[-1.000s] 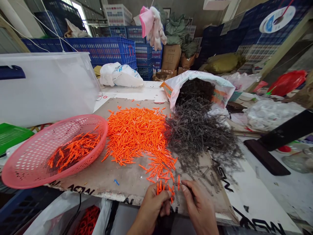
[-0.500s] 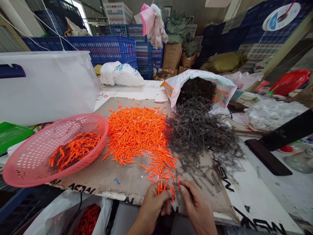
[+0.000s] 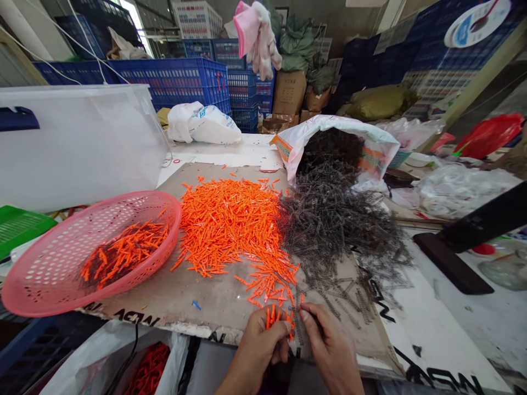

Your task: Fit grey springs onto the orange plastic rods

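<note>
My left hand (image 3: 265, 337) is closed around several small orange pointed plastic pieces (image 3: 272, 316), which stick up between its fingers at the table's front edge. Just to the right, my right hand (image 3: 331, 343) pinches thumb against finger, with the tip of one orange piece showing above them. Beyond both hands spreads a large heap of the same orange pieces (image 3: 230, 225). A tangled pile of thin dark coil springs (image 3: 329, 219) lies to its right, with loose springs scattered close to my right hand. Both palms are hidden.
A pink perforated basket (image 3: 49, 280) on the left holds more orange pieces and dark springs. Springs spill from a white sack (image 3: 288, 148) at the back. A translucent bin (image 3: 74, 148) stands back left, a black stand (image 3: 457, 263) right. Below the edge hangs a bag (image 3: 99, 345) with red pieces.
The right thumb and finger now cover more of the orange piece, leaving only its tip visible. Otherwise both hands stay nearly in place, and the view has shifted very slightly.
</note>
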{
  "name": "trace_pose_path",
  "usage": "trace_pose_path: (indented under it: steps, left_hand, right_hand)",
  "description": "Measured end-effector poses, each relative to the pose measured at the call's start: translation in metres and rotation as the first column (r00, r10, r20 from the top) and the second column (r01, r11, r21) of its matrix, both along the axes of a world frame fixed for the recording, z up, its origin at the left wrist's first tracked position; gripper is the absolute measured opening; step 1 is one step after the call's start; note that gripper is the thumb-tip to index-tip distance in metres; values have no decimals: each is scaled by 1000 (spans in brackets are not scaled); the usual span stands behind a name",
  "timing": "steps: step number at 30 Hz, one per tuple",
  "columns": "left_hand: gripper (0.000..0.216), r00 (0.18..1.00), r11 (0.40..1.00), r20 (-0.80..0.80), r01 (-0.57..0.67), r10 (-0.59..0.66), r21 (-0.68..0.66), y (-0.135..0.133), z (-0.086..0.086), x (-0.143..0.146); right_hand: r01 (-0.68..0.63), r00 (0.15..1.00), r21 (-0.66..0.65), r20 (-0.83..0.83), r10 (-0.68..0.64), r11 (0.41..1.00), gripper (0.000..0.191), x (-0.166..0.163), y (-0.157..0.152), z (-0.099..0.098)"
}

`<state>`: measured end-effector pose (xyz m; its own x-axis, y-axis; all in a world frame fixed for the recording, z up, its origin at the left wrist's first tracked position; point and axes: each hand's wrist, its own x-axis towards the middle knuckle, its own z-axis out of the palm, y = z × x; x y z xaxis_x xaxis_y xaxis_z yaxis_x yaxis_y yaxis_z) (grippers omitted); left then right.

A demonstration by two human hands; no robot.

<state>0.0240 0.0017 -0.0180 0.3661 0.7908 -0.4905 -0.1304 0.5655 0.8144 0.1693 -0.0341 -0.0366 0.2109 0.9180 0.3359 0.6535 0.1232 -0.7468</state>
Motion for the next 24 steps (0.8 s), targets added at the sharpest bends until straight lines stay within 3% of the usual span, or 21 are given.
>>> trace_pose_path:
  steps: [24]
  left_hand:
    - [20, 999, 1000, -45, 9, -8, 20, -1, 3, 1]
  right_hand:
    - [-10, 999, -35, -39, 9, 999, 29, 7, -5, -6]
